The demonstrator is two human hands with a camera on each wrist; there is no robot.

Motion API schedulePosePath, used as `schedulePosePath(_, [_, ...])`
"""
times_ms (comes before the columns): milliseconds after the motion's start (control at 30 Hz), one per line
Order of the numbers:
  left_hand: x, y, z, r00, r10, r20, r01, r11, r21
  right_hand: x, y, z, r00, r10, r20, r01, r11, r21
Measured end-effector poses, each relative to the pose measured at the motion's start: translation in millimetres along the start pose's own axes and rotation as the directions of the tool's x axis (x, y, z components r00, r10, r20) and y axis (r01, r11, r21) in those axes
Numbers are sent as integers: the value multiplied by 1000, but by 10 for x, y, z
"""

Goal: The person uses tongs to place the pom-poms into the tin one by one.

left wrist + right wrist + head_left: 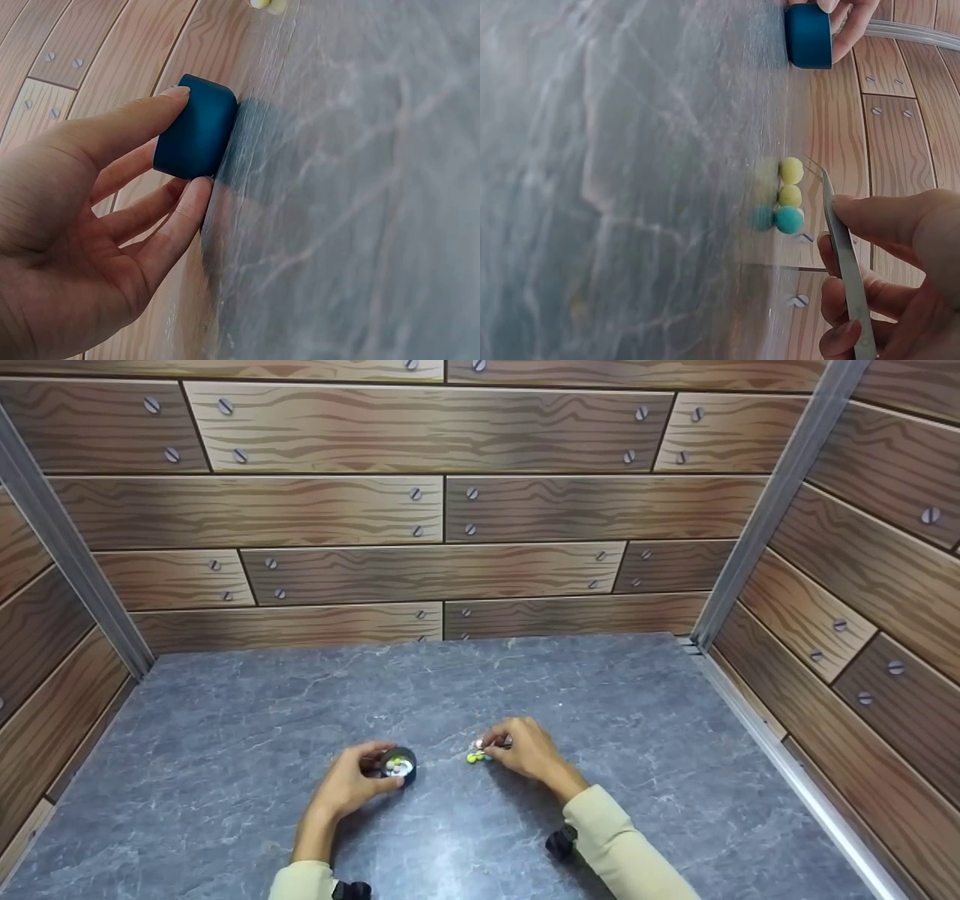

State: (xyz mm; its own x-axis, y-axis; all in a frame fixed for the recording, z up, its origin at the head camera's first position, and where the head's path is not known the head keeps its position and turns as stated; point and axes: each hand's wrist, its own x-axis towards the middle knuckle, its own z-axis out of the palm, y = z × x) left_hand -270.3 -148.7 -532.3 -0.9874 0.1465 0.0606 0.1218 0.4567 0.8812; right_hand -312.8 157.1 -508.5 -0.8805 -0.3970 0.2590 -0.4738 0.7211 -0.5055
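Sleeves of pale cloth come in from the near edge of the grey marbled bench (pixel 225 750), one on each forearm. The left hand (pixel 346 784) rests on the bench and holds a small round dark blue cup (pixel 398 764); in the left wrist view the thumb lies along one side of the cup (pixel 196 136) and the fingers (pixel 180 217) curl against the other, so the cup is pinched between them as it stands on the bench. Something pale shows inside it in the head view, too small to tell.

Just beside the cup, to its right, the right hand (pixel 527 750) holds metal tweezers (pixel 844 255), thumb and fingers (pixel 877 217) pressed together round the shaft. The tweezer tip sits just beside a small cluster of little balls (pixel 787 196) on the bench: two yellow ones and a teal one, touching each other in a short row. Whether the tip touches the yellow ball nearest it, I cannot tell. The cup is near these balls but apart from them.

Behind the bench stands a wall of brown wood-pattern panels (pixel 420 510) with printed screw heads, framed by grey metal posts (pixel 772 502) at the corners.
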Motion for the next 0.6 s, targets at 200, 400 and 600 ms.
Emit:
schedulePosePath(200, [-8, 1, -7, 1000, -6, 3, 6, 1000, 2, -13, 12, -8, 1000, -4, 2, 4, 1000, 1])
schedulePosePath(400, [-1, -1, -5, 1000, 3, 3, -3, 1000, -2, -24, 33, 0, 1000, -2, 3, 2, 1000, 5])
schedulePosePath(600, [6, -4, -2, 1000, 8, 6, -8, 1000, -8, -43, 64, 14, 1000, -2, 1, 2, 1000, -9])
